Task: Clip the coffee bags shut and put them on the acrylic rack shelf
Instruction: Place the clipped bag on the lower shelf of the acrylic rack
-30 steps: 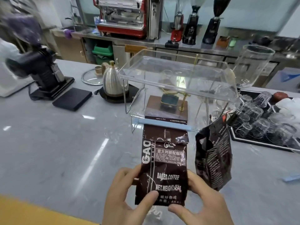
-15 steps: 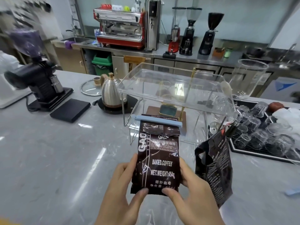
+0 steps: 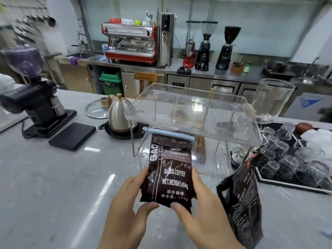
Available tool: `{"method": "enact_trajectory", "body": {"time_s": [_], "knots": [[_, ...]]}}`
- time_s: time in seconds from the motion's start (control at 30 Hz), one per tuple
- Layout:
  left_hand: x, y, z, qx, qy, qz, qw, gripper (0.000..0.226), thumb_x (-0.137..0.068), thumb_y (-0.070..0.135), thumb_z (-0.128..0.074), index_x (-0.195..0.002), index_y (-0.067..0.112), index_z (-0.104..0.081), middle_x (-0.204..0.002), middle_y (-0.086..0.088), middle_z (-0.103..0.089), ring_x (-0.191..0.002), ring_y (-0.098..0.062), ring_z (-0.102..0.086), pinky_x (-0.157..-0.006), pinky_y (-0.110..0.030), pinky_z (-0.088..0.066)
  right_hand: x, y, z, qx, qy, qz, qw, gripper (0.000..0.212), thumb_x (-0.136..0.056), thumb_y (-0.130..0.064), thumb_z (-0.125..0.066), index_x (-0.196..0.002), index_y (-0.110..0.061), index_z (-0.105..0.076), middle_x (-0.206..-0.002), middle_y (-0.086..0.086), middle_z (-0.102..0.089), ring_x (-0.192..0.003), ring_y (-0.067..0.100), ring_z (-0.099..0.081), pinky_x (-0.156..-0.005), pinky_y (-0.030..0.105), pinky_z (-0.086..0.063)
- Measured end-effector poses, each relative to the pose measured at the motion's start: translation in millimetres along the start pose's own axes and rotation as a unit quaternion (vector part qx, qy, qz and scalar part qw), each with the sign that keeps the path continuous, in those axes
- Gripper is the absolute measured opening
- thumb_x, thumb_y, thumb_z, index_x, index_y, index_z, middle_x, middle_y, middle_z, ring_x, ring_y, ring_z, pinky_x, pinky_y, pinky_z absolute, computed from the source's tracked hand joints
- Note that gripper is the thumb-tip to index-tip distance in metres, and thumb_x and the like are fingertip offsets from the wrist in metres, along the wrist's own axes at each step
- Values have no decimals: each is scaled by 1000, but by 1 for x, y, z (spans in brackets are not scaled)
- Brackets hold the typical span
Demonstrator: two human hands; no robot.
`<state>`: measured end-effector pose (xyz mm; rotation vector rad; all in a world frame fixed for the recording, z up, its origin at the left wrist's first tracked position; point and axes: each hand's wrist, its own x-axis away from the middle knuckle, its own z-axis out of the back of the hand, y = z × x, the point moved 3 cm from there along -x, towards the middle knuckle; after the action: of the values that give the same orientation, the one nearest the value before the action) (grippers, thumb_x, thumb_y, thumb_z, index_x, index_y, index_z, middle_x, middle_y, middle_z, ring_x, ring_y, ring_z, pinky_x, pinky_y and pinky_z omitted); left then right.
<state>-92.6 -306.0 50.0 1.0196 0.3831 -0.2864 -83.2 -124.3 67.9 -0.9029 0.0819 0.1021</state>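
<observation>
The left hand and the right hand hold the clipped coffee bag between them, fingers curled round its lower sides, each thumb pressed on the front near the bottom edge; the bag stands upright above the grey counter, its printed face toward the camera; a pale blue clip lies across its folded top, above and beyond both hands; just to the right of the right hand a second coffee bag stands on the counter with its top open; beyond the hands rises the acrylic rack, and the clip sits just in front of the upper shelf's near edge, about level with it; farther left of the left hand stand a steel kettle and a black grinder; right of the rack, a tray of upturned glasses; against the frame half a second earlier, the bag is raised higher and nearer the rack, and the view has tipped up.
</observation>
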Motion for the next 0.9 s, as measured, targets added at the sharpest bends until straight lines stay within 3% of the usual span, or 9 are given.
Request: {"method": "enact_trajectory", "body": {"time_s": [0.07, 0.13, 0.3, 0.47, 0.57, 0.63, 0.73, 0.83, 0.9], "knots": [[-6, -4, -1, -4, 11, 6, 1000, 78, -64, 14, -74, -137, 28, -49, -108, 19, -61, -103, -1, -59, -86, -12, -45, -7, -1, -1, 2, -15, 0, 1000, 113, -67, -46, -78, -151, -38, -3, -132, -30, -47, -121, -10, -46, -99, 8, -35], [-11, -8, -3, -9, 20, 10, 1000, 76, -64, 13, -74, -135, 26, -51, -108, 22, -60, -102, 1, -58, -84, -9, -43, -12, -1, -2, 10, -24, -8, 1000, 119, -63, -48, -81, -150, -40, 1, -131, -35, -43, -120, -13, -42, -93, -3, -28], [-24, -12, -10, -9, 33, 15, 999, 77, -64, -5, -81, -131, 23, -56, -108, 23, -62, -101, 4, -58, -85, -4, -41, -25, 0, -3, 29, 23, -17, 999, 110, -72, -30, -80, -143, -47, 2, -115, -33, -47, -107, -11, -48, -83, -8, -28], [-39, -10, -16, 4, 65, 20, 998, 68, -67, -1, -78, -127, 27, -60, -113, 30, -62, -103, 8, -58, -85, -1, -41, -38, 0, -1, 31, 54, -16, 998, 102, -71, -24, -81, -146, -43, -14, -113, -33, -51, -106, -7, -54, -82, -7, -32], [-47, -11, -18, 13, 94, 45, 994, 69, -64, -11, -81, -121, 26, -65, -109, 47, -58, -103, 11, -60, -84, 2, -41, -47, -2, 2, 28, 76, -3, 997, 99, -72, -20, -81, -129, -60, -11, -104, -48, -39, -94, -25, -49, -78, -9, -30], [-53, -13, -20, 22, 106, 65, 992, 68, -64, -11, -81, -117, 28, -67, -100, 56, -55, -99, 13, -62, -76, 5, -41, -53, -3, 1, 29, 73, -6, 997, 92, -75, -22, -79, -123, -65, -13, -102, -49, -40, -92, -30, -45, -78, -7, -33], [-61, -14, -23, 25, 113, 80, 990, 68, -66, -10, -80, -116, 34, -67, -102, 48, -60, -94, 11, -65, -73, 5, -41, -61, -1, -2, 25, 71, -19, 997, 88, -78, -23, -76, -142, -48, -20, -113, -33, -54, -101, -13, -53, -83, -3, -35], [-69, -17, -27, 35, 125, 82, 988, 66, -70, -13, -75, -116, 34, -67, -103, 38, -63, -87, 10, -66, -75, 4, -43, -71, -1, -5, 28, 70, -27, 997, 87, -81, -23, -73, -150, -30, -21, -120, -22, -54, -106, -2, -53, -86, -1, -36], [-75, -20, -31, 45, 127, 87, 987, 65, -73, -15, -72, -117, 32, -66, -97, 34, -67, -84, 10, -67, -74, 1, -45, -78, 1, -8, 20, 68, -31, 997, 84, -82, -23, -71, -149, -30, -22, -127, -15, -57, -113, 5, -55, -94, 15, -44]]}}
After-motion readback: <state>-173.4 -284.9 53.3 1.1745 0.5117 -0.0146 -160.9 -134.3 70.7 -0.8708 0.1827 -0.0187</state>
